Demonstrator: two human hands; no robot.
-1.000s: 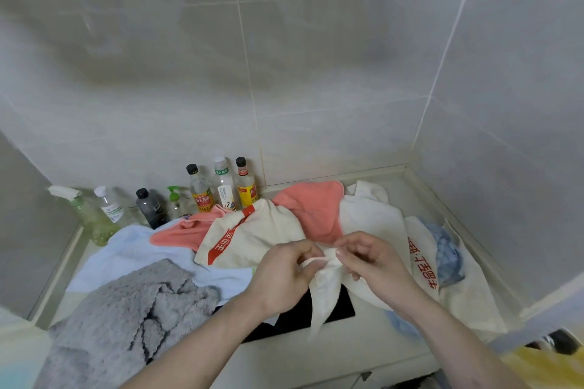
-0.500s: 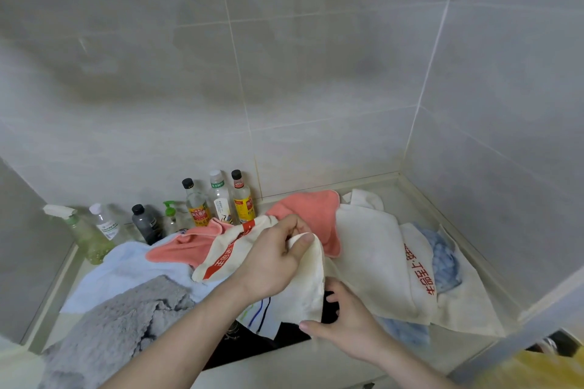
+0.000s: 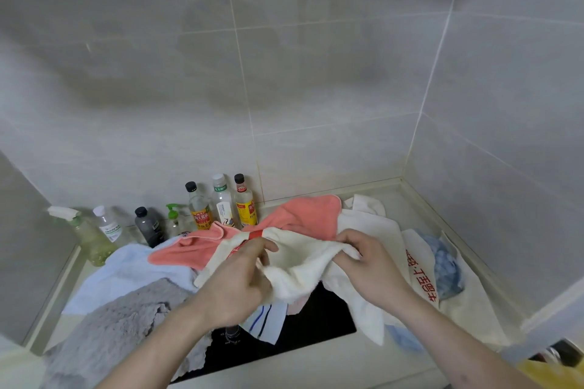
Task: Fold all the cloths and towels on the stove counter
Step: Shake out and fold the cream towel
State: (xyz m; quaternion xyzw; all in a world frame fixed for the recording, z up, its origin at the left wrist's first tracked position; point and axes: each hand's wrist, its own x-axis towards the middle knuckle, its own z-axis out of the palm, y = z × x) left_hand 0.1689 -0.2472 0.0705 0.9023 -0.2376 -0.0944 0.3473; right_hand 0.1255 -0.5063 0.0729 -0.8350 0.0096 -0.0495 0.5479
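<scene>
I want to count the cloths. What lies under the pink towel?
Under the pink towel a light blue towel shows at the left. The cream cloths cover its front, so anything else beneath is hidden.

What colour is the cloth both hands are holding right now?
Cream-white: the cloth gripped by the left hand and right hand, clearest in the head view.

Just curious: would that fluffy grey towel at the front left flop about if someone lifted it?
Probably floppy: the grey towel lies crumpled in soft folds. Its thick pile suggests it is bulky yet fairly light. It looks unlikely to slip from a grasp.
</scene>
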